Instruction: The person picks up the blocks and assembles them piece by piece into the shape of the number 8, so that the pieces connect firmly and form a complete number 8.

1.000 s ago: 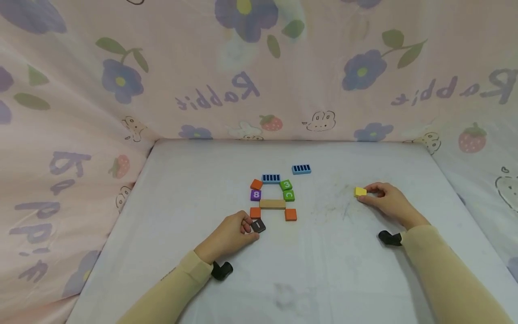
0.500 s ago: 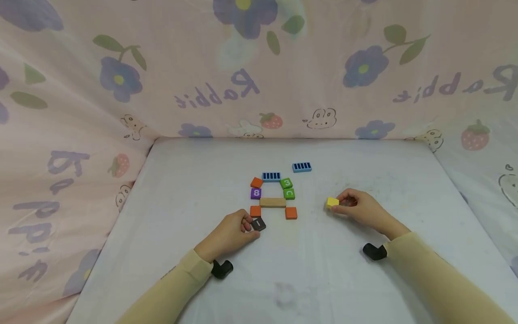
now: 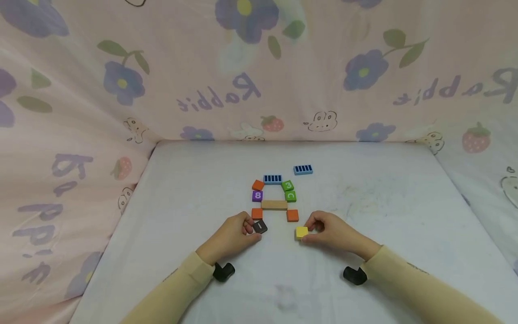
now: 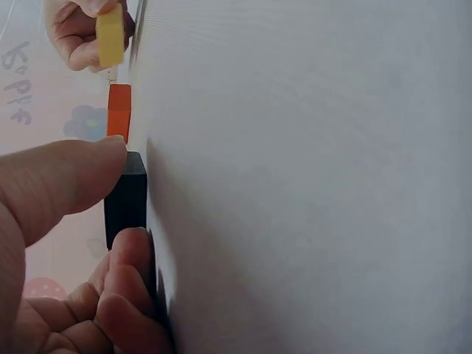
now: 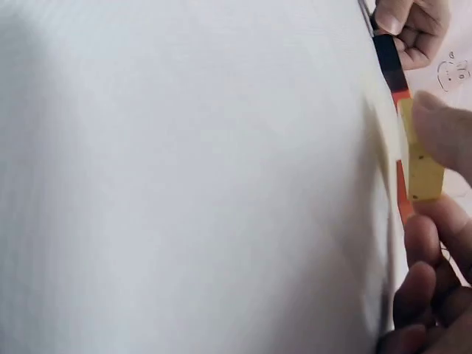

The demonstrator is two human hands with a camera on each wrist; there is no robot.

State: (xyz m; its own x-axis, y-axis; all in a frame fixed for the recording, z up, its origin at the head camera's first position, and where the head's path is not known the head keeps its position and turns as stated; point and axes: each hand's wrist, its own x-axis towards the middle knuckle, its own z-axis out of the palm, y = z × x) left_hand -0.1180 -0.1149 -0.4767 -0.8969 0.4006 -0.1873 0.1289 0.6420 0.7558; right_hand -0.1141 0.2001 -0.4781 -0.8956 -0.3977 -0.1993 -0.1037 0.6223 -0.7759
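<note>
My left hand [image 3: 231, 235] pinches a black square block [image 3: 260, 227] with a white mark, just below the left orange block [image 3: 256, 213]. In the left wrist view, thumb and fingertips lie on opposite sides of that black block [image 4: 126, 200]. A yellow block [image 3: 301, 232] is pinched between thumb and fingers of my right hand [image 3: 337, 233], close below the right orange block [image 3: 292, 215]. The right wrist view shows the yellow block [image 5: 425, 166] slightly above the white surface.
Above the hands, a wooden bar [image 3: 274, 205], a purple 8 block [image 3: 257, 196], green blocks [image 3: 290, 196], a tilted orange block [image 3: 257, 185] and a blue striped block [image 3: 273, 179] form an outline. Another blue striped block [image 3: 303, 169] lies apart. Printed cloth [image 3: 291, 72] walls the table.
My right hand has carried the yellow block left and toward me, from the right side of the table to below the right orange block. The left hand stays at the black block.
</note>
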